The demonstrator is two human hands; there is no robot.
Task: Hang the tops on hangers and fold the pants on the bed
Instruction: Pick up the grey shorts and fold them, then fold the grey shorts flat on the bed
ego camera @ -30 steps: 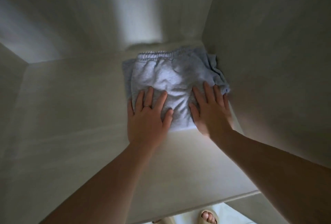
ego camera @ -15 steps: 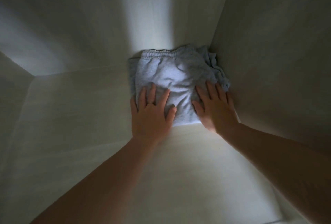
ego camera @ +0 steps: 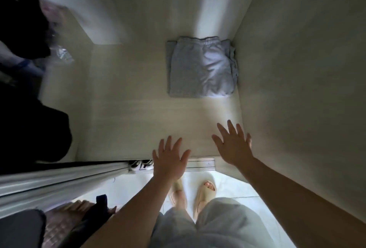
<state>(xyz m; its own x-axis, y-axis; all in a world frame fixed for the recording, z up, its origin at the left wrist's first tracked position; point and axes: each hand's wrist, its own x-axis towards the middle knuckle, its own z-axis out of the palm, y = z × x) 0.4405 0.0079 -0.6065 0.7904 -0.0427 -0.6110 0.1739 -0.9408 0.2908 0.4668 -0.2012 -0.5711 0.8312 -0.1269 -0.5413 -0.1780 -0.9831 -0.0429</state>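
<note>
Head view showed the folded grey pants (ego camera: 202, 69) on the wardrobe shelf (ego camera: 128, 119), tucked into its back right corner. The left hand (ego camera: 170, 158) and right hand (ego camera: 233, 146) hovered near the shelf's front edge, fingers spread, holding nothing (both hands well apart from the pants). This pair looked stowed; fetching another garment seemed next. At the left, dark clothes (ego camera: 29, 124) crowded the opening.
</note>
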